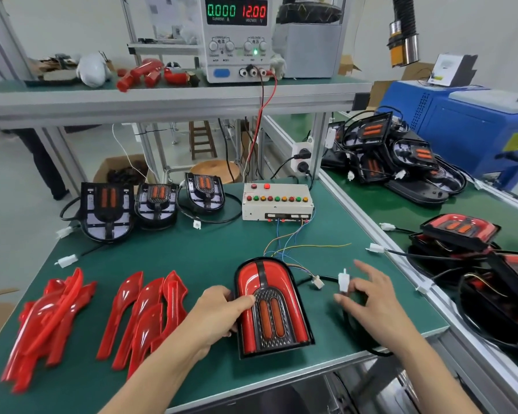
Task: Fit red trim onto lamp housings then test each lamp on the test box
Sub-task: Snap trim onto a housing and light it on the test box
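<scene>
Listing, big to small: desk (210,252), green mat. Test box (277,201), rear centre of desk. Lamp (271,309) w/ red trim fitted, in front of box; left hand (222,312) grips its left edge. White connector (343,282), right of lamp, pinched by right hand (371,300).

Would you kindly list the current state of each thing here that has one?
Lamp: red trim fitted, unlit, unplugged.
Lamp's connector: pinched by right hand, not mated.
Test-box connector: lying free on the mat.
Left hand: gripping the lamp's left edge.
Power supply: on, 12.00 V, 0.000 A.
Three housings: no trim yet.
</scene>
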Tool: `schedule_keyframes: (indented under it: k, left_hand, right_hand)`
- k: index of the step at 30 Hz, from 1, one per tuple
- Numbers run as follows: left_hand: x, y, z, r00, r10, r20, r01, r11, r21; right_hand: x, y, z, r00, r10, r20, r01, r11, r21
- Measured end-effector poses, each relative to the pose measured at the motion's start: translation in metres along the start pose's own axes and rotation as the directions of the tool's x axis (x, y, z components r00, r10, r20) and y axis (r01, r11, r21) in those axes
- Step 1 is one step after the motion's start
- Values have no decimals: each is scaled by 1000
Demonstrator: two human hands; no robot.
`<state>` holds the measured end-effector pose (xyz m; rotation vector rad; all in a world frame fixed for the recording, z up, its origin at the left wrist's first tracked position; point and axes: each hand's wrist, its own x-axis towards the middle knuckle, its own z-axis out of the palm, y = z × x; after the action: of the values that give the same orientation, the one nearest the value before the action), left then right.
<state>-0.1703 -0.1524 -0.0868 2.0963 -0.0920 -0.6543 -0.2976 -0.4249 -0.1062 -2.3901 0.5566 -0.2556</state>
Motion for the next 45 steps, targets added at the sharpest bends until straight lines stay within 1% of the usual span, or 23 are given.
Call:
schedule_keyframes:
  k: [2,4,8,9,10,11,12,13,14,15,16,17,20,22,24,26,28,31,34,36,38,42,45]
  left_hand:
    - [-5,1,0,1000,24,-7,-24,999,-22]
    - [-10,2,2,999,36,3,-36,998,-54]
    - [-18,-4,9,998,28,50,-19,983,-182]
    - [-19,-6,12,998,22,59,-9,979,-204]
    - [-21,-7,14,997,16,70,1,973,-231]
    - [-22,-8,15,997,12,80,11,962,-272]
    - [-23,-7,16,996,8,92,23,945,-327]
    - [-24,-6,17,994,3,110,41,919,-391]
    - [-27,-3,18,991,0,134,62,886,-459]
    - [-29,2,19,988,2,158,81,850,-520]
    - [-31,6,20,985,8,170,91,819,-566]
    - [-32,10,21,984,15,175,94,799,-594]
    - [-32,18,21,978,52,202,92,763,-640]
    - [-34,21,21,967,89,240,96,744,-661]
    - [-38,23,29,959,102,264,108,730,-674]
    - [-42,24,43,964,89,251,120,697,-707]
    - [-47,28,54,985,47,163,86,691,-718]
    - [-49,32,58,998,14,-57,-45,802,-596]
    - [-46,34,56,975,116,-187,-188,883,-431]
    - [-43,39,58,966,179,-188,-244,872,-424]
    - [-37,48,64,952,251,-177,-304,854,-423]
    - [-25,70,76,914,387,-121,-401,816,-416]
    - [-24,92,88,855,515,-70,-504,790,-348]
  right_hand:
    - [1,0,2,998,37,59,-31,995,-100]
    - [3,-5,5,995,87,40,-76,975,-207]
    - [-7,-14,5,978,210,-16,-207,941,-267]
    - [-11,-13,5,967,256,-6,-251,944,-216]
    - [-15,-14,3,947,320,18,-318,945,-72]
    - [-20,-17,3,921,387,52,-390,906,163]
    - [-24,-21,5,879,469,91,-457,770,445]
    - [-26,-25,10,827,546,133,-474,550,687]
    - [-29,-31,17,775,613,152,-430,336,838]
    - [-32,-38,25,730,668,148,-356,186,916]
    - [-35,-44,32,695,708,124,-279,107,954]
    - [-38,-49,39,677,731,85,-213,84,973]
    - [-43,-62,46,666,738,-104,-84,213,973]
    - [-42,-70,46,659,738,-143,-28,214,976]
    - [-43,-78,49,677,736,1,-26,22,999]
    - [-49,-90,53,753,603,262,-122,-262,957]
    - [-57,-96,55,795,466,389,-204,-399,894]
    - [-64,-93,49,845,405,348,-202,-361,911]
    - [-68,-82,30,879,386,278,-233,-160,959]
    - [-66,-77,18,911,351,216,-251,56,966]
    - [-63,-73,9,936,314,159,-219,168,961]
    - [-58,-66,-13,963,262,65,-136,262,955]
    - [-56,-54,-31,956,288,54,-118,209,971]
